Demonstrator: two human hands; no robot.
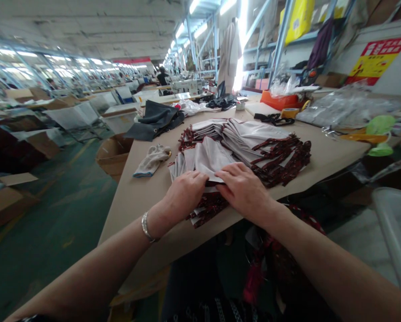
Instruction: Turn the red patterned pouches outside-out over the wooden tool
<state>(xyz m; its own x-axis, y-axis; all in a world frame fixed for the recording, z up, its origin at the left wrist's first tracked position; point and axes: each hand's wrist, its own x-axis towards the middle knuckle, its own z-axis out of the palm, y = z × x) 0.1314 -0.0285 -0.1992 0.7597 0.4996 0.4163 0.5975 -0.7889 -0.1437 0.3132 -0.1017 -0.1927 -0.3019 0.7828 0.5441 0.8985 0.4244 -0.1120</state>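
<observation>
A fanned stack of white fabric pieces [240,138] with dark red patterned edges lies on the brown table [146,197]. My left hand [186,193] rests on the near end of the stack, fingers curled onto the top white piece [209,157]. My right hand [243,188] lies beside it, fingers bent and pressing the same piece's near edge. A silver bracelet [145,227] circles my left wrist. Red patterned cloth [207,209] shows under both hands at the table's front edge.
A white work glove [152,160] lies left of the stack. Dark grey folded cloth [156,119] sits further back. An orange tray [280,100], tape roll [290,112], plastic bags [344,107] and green items [381,129] stand at right. Cardboard boxes [113,154] line the floor left.
</observation>
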